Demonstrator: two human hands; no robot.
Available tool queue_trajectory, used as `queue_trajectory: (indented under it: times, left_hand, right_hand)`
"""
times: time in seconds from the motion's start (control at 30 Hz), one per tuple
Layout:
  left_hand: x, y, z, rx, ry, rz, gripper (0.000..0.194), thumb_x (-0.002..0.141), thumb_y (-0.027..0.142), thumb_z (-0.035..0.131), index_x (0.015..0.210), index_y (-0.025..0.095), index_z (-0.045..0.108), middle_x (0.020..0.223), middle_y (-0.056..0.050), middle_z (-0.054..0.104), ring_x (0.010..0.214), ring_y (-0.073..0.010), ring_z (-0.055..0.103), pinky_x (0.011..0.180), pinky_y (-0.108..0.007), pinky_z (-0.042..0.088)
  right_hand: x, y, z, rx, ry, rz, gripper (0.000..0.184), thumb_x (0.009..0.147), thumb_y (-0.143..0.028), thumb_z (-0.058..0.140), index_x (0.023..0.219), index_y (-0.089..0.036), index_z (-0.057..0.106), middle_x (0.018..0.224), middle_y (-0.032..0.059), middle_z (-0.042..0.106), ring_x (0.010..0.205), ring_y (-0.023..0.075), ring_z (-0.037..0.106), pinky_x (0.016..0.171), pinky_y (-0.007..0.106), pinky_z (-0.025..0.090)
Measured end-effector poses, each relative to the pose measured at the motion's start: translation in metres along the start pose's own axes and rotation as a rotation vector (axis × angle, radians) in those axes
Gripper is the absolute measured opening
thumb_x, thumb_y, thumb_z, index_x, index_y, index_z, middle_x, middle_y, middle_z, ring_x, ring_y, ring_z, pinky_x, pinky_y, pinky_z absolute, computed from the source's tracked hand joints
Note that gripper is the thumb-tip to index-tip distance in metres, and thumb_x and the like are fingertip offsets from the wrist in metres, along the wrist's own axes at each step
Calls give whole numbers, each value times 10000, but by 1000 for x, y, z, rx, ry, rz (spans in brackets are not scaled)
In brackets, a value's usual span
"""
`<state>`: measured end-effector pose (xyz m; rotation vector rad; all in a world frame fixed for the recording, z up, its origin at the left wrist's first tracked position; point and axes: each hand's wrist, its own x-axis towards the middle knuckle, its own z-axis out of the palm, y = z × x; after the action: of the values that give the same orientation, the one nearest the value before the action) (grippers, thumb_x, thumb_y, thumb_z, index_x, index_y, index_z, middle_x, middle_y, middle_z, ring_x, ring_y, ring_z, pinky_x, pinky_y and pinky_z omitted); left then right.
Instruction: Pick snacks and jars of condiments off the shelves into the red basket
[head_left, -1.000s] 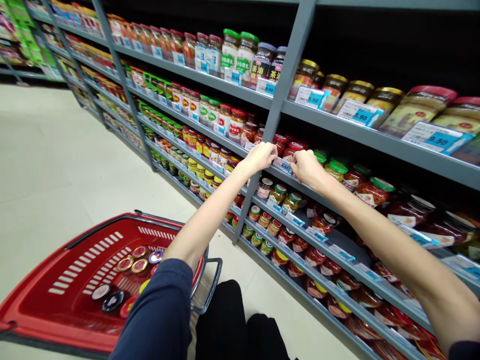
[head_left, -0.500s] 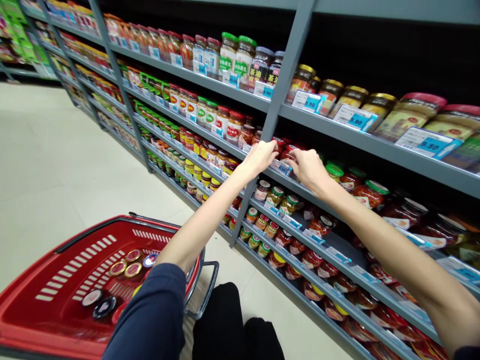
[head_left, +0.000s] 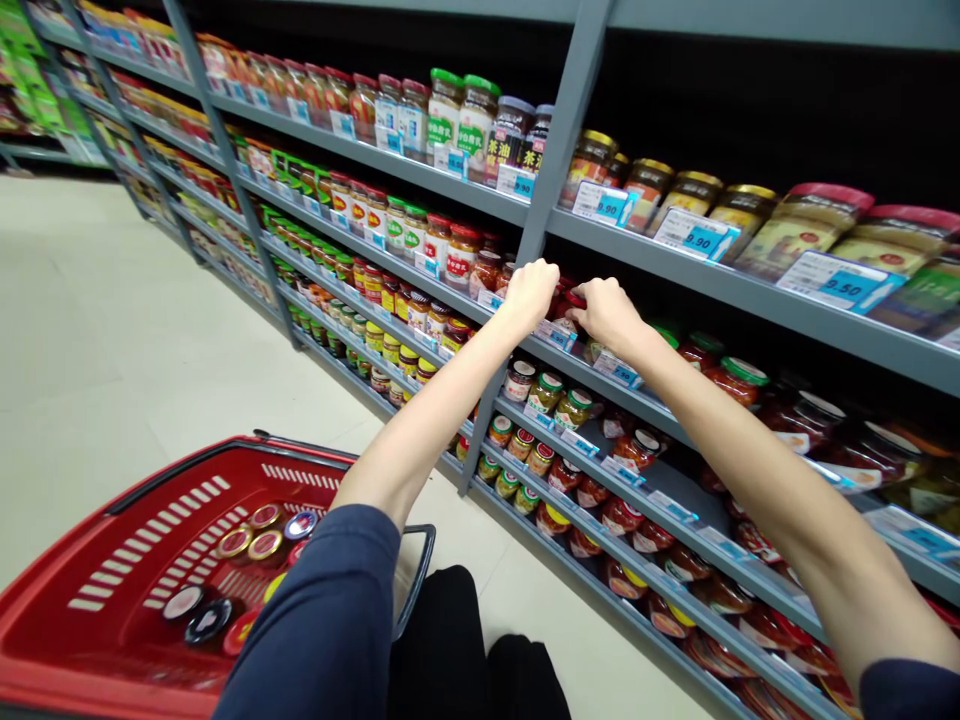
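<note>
Both my arms reach to the middle shelf (head_left: 465, 290) of a grey store rack. My left hand (head_left: 531, 290) is closed, its fingers curled round a red-lidded jar (head_left: 561, 296) just right of the upright post (head_left: 559, 140). My right hand (head_left: 609, 314) is closed too, its fingertips pinching the red lid of a neighbouring jar (head_left: 576, 298). Blue-and-white price tags (head_left: 559, 338) sit on the shelf edge just below both hands. Most of the two jars is hidden behind my fingers.
A red shopping basket (head_left: 112, 620) at the lower left holds several small jars (head_left: 247, 545). The shelves above and below are packed with jars of sauces and pickles (head_left: 450, 110). The pale floor (head_left: 112, 330) of the aisle stretches to the left.
Both hands have lifted from the price-tag strip on the shelf edge up onto the red-lidded jars behind it. The view has shifted slightly.
</note>
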<state>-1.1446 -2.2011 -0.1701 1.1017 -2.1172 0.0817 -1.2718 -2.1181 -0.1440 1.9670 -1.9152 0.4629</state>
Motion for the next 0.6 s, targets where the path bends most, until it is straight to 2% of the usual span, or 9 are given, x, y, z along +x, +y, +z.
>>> queue_trajectory:
  times: [0.17, 0.37, 0.47, 0.53, 0.6]
  left_hand:
    - [-9, 8, -23, 140, -71, 22, 302, 1024, 143, 540, 1280, 90, 689, 1325, -224, 692, 1273, -354, 670, 1089, -427, 527]
    - [-10, -1, -16, 107, -28, 33, 284, 986, 173, 646, 1248, 80, 702, 1306, -232, 695, 1263, -385, 669, 1081, -456, 520]
    - [-7, 1, -13, 71, -12, 45, 275, 973, 162, 672, 1225, 58, 709, 1291, -248, 700, 1260, -393, 672, 1076, -471, 515]
    - [-12, 4, -16, -5, 31, 74, 276, 984, 168, 662, 1230, 52, 714, 1264, -246, 722, 1230, -379, 693, 1051, -464, 526]
    - [-34, 0, -22, -102, 124, 130, 330, 1035, 228, 597, 1315, 79, 688, 1292, -211, 735, 1232, -328, 701, 1051, -429, 525]
  right_hand:
    - [2, 8, -1, 47, 30, -16, 392, 889, -241, 797, 1240, -69, 772, 1124, 202, 770, 1120, 359, 716, 1056, 521, 541]
    - [1, 6, 1, 81, 62, 19, 337, 926, -250, 760, 1210, -71, 789, 1152, 208, 760, 1126, 343, 713, 1062, 505, 532]
    - [-2, 1, -1, 65, 58, 26, 349, 947, -266, 748, 1233, -67, 774, 1184, 219, 748, 1141, 336, 707, 1070, 514, 520]
    - [-7, -5, -10, 36, 57, 25, 376, 960, -286, 741, 1252, -50, 758, 1213, 242, 737, 1166, 354, 698, 1066, 535, 514]
    - [-21, -12, -21, 10, 106, -8, 394, 1006, -305, 681, 1288, -36, 733, 1286, 257, 715, 1226, 364, 674, 1088, 549, 498]
